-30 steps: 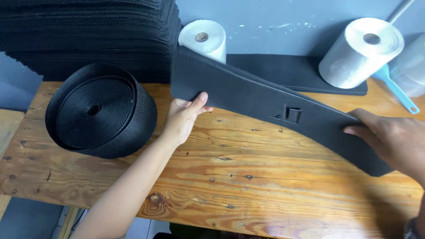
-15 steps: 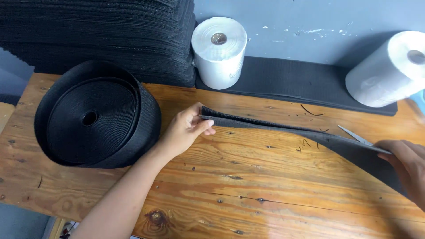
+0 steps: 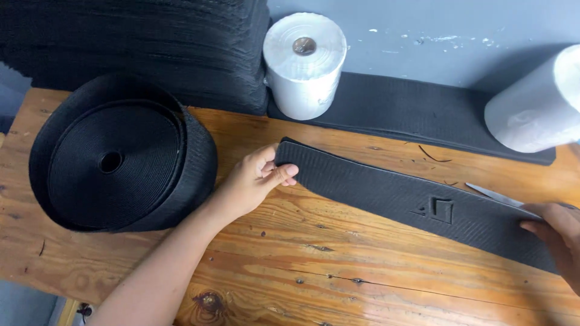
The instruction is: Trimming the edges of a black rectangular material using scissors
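A long black textured strip [image 3: 386, 193] with a small square mark pressed into it lies flat across the wooden table [image 3: 338, 265]. My left hand [image 3: 257, 181] pinches its left end between thumb and fingers. At the frame's right edge, my right hand [image 3: 559, 232] grips the strip's other end. A thin metal blade [image 3: 495, 194], perhaps scissors, shows just above that hand; its handle is hidden.
A big roll of black webbing [image 3: 115, 160] rests at the left. A tall stack of black sheets [image 3: 139, 48] fills the back left. Two white rolls [image 3: 305, 63] [image 3: 541, 108] stand at the back, with a black mat [image 3: 417, 108] against the wall.
The strip was tilted up on edge before; both hands have now turned it down flat on the table. The view has shifted left and closer.
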